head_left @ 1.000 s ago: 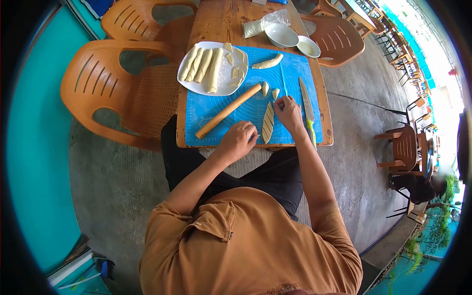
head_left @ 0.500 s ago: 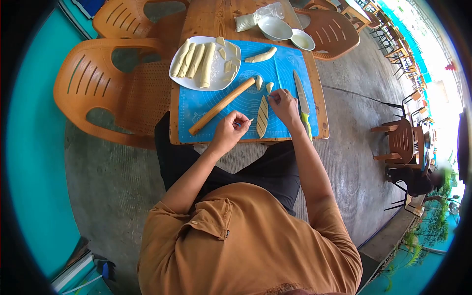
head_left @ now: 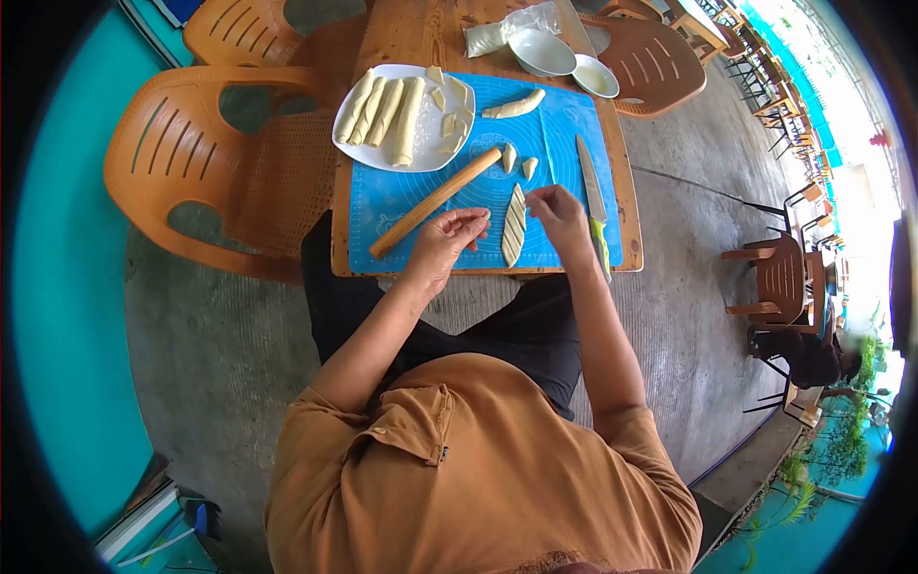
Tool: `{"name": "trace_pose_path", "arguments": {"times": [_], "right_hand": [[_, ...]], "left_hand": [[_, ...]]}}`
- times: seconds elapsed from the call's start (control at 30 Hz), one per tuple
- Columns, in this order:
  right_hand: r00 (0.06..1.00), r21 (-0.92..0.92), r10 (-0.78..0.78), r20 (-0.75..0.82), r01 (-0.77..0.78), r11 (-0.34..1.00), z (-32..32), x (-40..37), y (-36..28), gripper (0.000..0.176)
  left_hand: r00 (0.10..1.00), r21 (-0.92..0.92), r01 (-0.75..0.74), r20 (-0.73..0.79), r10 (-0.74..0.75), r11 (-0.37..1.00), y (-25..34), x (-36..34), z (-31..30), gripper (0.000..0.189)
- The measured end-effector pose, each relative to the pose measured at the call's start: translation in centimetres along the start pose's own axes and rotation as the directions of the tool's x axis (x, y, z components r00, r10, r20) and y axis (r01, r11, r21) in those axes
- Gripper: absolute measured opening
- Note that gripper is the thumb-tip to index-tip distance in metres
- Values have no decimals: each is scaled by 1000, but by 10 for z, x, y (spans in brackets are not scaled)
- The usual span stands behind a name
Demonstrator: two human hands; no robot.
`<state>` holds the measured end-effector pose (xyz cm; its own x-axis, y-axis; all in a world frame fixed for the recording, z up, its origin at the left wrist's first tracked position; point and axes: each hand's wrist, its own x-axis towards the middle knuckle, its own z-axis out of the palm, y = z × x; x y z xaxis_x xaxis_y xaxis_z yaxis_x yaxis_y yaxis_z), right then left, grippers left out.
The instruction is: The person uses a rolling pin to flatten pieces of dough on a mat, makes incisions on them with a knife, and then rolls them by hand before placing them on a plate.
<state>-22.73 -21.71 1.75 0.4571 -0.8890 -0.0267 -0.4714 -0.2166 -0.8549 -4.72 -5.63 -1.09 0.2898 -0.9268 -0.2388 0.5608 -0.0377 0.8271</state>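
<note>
A flat pointed piece of dough (head_left: 514, 228) with diagonal slits lies on the blue mat (head_left: 373, 206) between my hands. To its left, my left hand (head_left: 448, 244) pinches a small pale bit of dough at its fingertips. My right hand (head_left: 564, 222) is just right of the slit dough, thumb and fingers pressed together; anything between them is too small to make out. A wooden rolling pin (head_left: 435, 203) lies diagonally beyond my left hand. Two small dough pieces, one left (head_left: 510, 158) and one right (head_left: 530, 167), sit past the slit dough.
A knife (head_left: 591, 182) with a green handle lies along the mat's right side. The white plate (head_left: 344, 155) holds several dough rolls and scraps. Another dough roll (head_left: 514, 104) lies farther back. Two bowls, one larger (head_left: 542, 53) and one smaller (head_left: 595, 77), stand near a plastic bag (head_left: 486, 38).
My left hand has risen slightly towards the mat's middle and turned, still pinching the pale bit. My right hand has drawn back a little from the slit dough's far tip.
</note>
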Motion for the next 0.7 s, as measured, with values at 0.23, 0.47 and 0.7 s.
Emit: {"name": "trace_pose_path", "arguments": {"times": [0.23,0.47,0.7], "right_hand": [[982,265,-186,35,170,949,38,-62,-29,21],[966,29,-259,-16,260,965,38,-73,-37,15],[805,-257,-588,-80,553,792,38,-81,-46,15]], "left_hand": [[998,-139,52,47,-46,989,-14,0,8,24],[987,-156,159,50,-152,975,-9,-17,11,24],[983,-220,178,91,-161,959,-1,-23,12,26]]}}
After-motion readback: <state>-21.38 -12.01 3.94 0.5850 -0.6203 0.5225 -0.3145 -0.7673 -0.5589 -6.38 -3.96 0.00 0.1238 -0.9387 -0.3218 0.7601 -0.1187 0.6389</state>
